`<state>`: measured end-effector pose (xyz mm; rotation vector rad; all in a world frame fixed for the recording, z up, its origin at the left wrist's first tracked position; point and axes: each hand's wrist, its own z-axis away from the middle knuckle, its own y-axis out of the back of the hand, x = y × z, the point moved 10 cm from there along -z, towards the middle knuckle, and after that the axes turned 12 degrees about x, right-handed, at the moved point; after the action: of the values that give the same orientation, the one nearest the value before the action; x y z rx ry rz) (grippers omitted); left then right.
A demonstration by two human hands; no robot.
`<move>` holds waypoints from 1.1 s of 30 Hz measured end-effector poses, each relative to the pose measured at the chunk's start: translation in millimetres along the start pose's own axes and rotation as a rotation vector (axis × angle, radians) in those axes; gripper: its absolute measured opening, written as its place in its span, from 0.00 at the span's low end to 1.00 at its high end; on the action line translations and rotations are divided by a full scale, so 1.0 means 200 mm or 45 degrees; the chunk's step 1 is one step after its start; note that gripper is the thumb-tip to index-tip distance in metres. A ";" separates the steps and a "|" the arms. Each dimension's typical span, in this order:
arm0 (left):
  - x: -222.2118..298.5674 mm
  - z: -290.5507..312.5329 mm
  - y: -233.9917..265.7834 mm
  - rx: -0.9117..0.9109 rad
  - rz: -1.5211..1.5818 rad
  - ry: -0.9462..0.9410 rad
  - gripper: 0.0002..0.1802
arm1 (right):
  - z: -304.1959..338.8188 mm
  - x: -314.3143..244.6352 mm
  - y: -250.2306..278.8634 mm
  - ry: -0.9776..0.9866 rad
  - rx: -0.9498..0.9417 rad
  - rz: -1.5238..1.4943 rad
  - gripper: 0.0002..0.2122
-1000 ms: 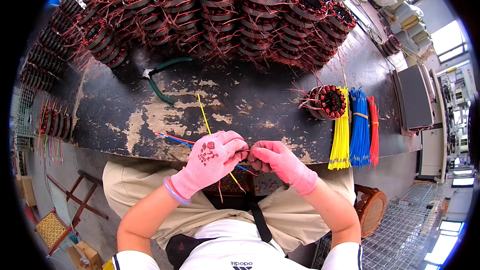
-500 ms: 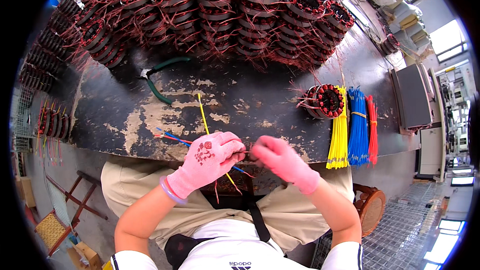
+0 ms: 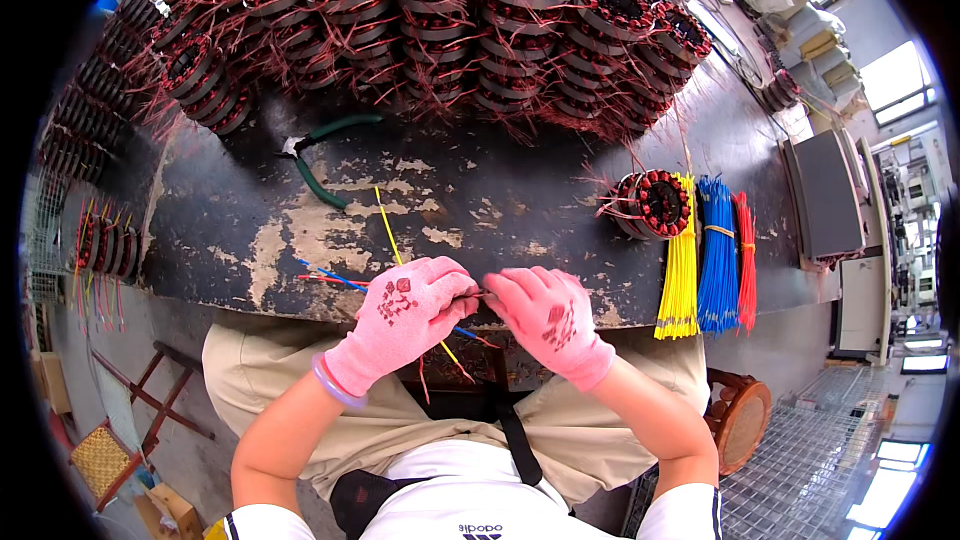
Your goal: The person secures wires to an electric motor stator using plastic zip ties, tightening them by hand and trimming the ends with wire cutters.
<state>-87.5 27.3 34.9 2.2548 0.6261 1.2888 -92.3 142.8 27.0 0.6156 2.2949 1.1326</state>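
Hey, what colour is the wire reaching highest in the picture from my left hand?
Yellow: that wire shows best in the head view, above your left hand.

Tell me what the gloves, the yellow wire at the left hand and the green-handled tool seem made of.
Pink gloves: probably knitted fabric, matte; they fit snugly without shine.
Yellow wire: likely smooth plastic insulation, given its even, bright colour; core unclear.
Green-handled tool: apparently metal, by its pale, shiny head; handles could be plastic or rubber.

Worn black bench [image 3: 520, 200]: stacked stators [image 3: 524, 0], green-handled pliers [image 3: 340, 124], three wire bundles [image 3: 717, 250].
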 end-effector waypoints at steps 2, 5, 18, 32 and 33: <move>0.00 0.00 -0.01 0.003 0.006 -0.021 0.10 | 0.15 0.19 -0.21 -1.018 -0.384 -0.933 0.09; 0.00 0.01 0.00 0.007 0.004 -0.021 0.09 | 0.25 0.13 -0.27 -1.553 -0.637 -1.427 0.10; 0.00 0.01 -0.02 -0.034 0.025 -0.034 0.09 | 0.19 0.17 -0.30 -1.560 -0.731 -1.391 0.08; -0.01 0.02 -0.02 0.029 -0.013 -0.015 0.10 | -0.02 -0.02 0.03 -0.127 0.009 -0.211 0.17; -0.01 0.02 -0.02 0.023 -0.014 -0.021 0.10 | -0.02 -0.02 0.03 -0.144 0.001 -0.227 0.17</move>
<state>-84.9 29.1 29.8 2.2714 0.6458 1.2630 -91.6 141.1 34.1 0.4527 2.2052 0.9877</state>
